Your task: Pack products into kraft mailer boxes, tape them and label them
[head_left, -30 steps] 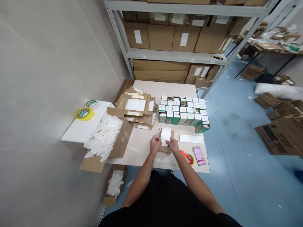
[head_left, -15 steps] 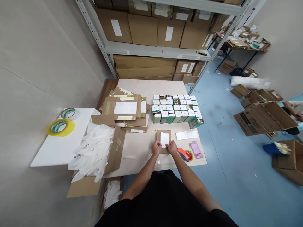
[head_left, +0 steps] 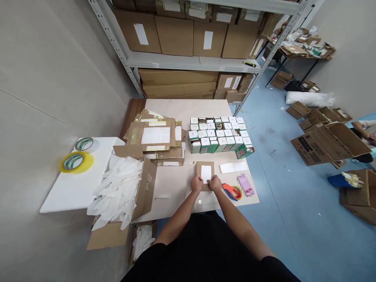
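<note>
A small flat brown cardboard box (head_left: 205,167) lies on the table (head_left: 176,184) in front of me, with a white label (head_left: 206,173) on its top. My left hand (head_left: 196,184) and my right hand (head_left: 215,183) rest side by side on the near edge of that box, fingers curled onto it and pressing at the label's lower edge. Behind the box stands a block of several small green and white cartons (head_left: 219,135).
Flattened brown boxes (head_left: 154,137) are stacked at the table's left. An open carton of white bags (head_left: 117,192) sits beside two tape rolls (head_left: 75,160). A tape dispenser (head_left: 232,192) and white labels (head_left: 233,167) lie right of my hands. Shelves (head_left: 190,62) hold cartons. Open boxes (head_left: 326,141) litter the blue floor.
The white label was held up above the box a second ago; it now lies flat on the box top. Both hands came down onto the box's near edge.
</note>
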`<state>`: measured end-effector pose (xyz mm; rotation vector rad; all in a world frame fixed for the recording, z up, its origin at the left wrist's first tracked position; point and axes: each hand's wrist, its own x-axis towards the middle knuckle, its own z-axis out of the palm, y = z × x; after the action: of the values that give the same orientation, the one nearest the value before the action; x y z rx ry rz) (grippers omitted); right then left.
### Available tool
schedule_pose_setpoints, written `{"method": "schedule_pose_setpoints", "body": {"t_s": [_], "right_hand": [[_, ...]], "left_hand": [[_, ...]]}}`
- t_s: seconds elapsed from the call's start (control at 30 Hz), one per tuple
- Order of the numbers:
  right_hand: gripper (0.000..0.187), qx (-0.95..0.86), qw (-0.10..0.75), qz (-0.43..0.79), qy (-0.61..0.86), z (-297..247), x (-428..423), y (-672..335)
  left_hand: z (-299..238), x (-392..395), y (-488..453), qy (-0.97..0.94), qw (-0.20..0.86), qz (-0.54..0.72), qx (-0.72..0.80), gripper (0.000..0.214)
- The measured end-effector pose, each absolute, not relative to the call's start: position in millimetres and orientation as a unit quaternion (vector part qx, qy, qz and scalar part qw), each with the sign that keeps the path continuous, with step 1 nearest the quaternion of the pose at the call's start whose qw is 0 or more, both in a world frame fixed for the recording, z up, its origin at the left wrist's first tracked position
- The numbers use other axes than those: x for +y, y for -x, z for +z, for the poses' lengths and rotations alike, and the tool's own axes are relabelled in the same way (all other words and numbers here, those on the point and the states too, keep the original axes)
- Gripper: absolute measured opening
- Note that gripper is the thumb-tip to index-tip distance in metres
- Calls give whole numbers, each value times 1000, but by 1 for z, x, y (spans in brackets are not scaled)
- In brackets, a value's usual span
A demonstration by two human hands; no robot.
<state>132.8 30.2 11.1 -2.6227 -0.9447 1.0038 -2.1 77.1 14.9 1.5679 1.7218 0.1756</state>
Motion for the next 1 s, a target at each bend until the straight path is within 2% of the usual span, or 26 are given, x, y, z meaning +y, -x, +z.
{"method": "schedule_pose_setpoints", "body": {"t_s": [0.1,0.17,0.27,0.4,0.57,0.67,0.77,0.9,1.0], "right_hand": [[36,-325,41,345,879,16,29,-140],[48,-322,20,352,879,18,27,-143],[57,-323,19,318,891,18,23,-141],[60,-324,121,263,900,13,14,-129],[53,-273,268,330,863,14,4,-115],[46,-253,328,347,841,21,6,-111],[44,-268,386,396,789,26,12,-107],[50,-259,375,406,792,21,18,-91],[52,-268,360,465,763,15,19,-71]], "left_hand": [[24,87,8,-678,341,-18,650,9],[29,91,10,-733,310,-47,604,17],[30,84,12,-815,306,-21,491,39],[17,66,18,-814,389,7,432,60],[1,68,40,-739,507,82,435,62],[1,75,63,-690,526,139,478,65],[4,77,91,-620,541,175,541,79],[4,69,121,-527,597,195,573,108],[0,63,127,-468,643,246,555,116]]}}
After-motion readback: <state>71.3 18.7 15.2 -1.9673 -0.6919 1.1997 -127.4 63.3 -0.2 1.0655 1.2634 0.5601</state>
